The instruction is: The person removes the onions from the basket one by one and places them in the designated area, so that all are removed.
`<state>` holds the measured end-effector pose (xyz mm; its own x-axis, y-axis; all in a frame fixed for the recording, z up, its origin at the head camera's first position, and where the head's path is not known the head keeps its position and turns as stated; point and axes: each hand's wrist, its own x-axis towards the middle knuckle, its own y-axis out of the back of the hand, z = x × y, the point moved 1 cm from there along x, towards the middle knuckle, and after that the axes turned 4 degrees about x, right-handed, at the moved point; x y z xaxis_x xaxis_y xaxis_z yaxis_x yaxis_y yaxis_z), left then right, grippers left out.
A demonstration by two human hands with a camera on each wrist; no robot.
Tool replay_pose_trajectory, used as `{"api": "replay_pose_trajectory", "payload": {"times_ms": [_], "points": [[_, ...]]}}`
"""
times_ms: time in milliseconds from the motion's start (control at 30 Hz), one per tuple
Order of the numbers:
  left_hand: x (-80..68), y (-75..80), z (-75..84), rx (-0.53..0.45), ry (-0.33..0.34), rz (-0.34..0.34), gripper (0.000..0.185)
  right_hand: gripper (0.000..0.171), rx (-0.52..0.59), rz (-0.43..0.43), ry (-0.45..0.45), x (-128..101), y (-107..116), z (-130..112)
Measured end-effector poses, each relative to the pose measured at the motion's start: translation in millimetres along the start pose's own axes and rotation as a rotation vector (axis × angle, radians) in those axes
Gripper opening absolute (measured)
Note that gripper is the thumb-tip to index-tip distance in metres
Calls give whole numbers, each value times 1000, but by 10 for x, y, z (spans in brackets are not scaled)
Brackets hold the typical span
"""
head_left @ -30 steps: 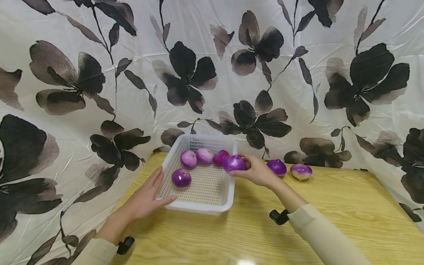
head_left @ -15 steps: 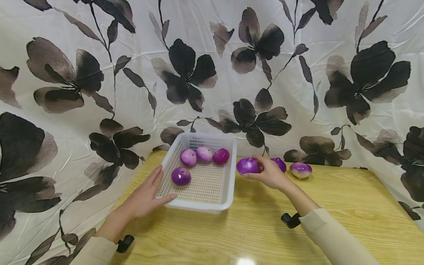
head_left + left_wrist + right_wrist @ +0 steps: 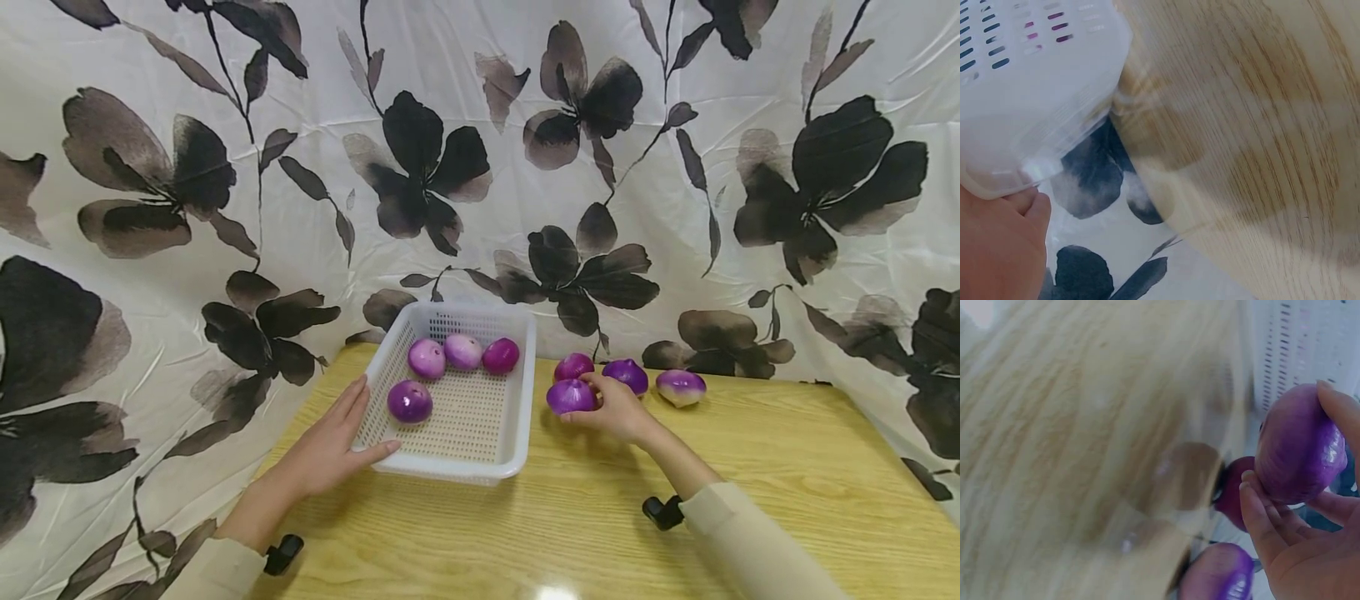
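Note:
My right hand [image 3: 611,408] holds a purple onion [image 3: 572,397] between thumb and fingers, just right of the basket. In the right wrist view, the fingers wrap the glossy onion [image 3: 1297,447], with a redder onion [image 3: 1233,494] beyond it. My left hand [image 3: 330,440] holds the left side of a white perforated plastic basket [image 3: 517,433], its thumb at the front rim. In the left wrist view this hand [image 3: 1000,244] meets the rim of the basket [image 3: 1035,119]. Several purple onions lie inside the basket, one of them a dark onion [image 3: 410,402] near the left wall.
Behind the held onion sits a magenta onion [image 3: 573,367]. To its right stand a purple onion [image 3: 626,377] and a purple-and-white onion [image 3: 681,388], along the back of the wooden table [image 3: 780,467]. A floral cloth [image 3: 697,275] hangs behind.
The right hand has carried its onion rightward from the basket's right rim, then lower and nearer, exposing the magenta onion behind. The left hand and basket stay in place.

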<state>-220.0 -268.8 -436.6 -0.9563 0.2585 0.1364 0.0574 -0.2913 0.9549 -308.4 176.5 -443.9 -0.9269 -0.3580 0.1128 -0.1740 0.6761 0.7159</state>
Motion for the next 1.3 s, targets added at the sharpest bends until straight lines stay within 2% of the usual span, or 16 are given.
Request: {"api": "replay_pose_trajectory", "payload": {"times_ms": [300, 733, 1300], "points": [[-3, 2, 10, 10, 2, 0, 114, 80, -29, -48, 14, -42, -60, 62], [-16, 10, 19, 11, 2, -6, 114, 80, 12, -60, -40, -46, -113, 126], [-2, 4, 6, 15, 0, -1, 114, 71, 71, -84, -46, -98, -67, 92]]}}
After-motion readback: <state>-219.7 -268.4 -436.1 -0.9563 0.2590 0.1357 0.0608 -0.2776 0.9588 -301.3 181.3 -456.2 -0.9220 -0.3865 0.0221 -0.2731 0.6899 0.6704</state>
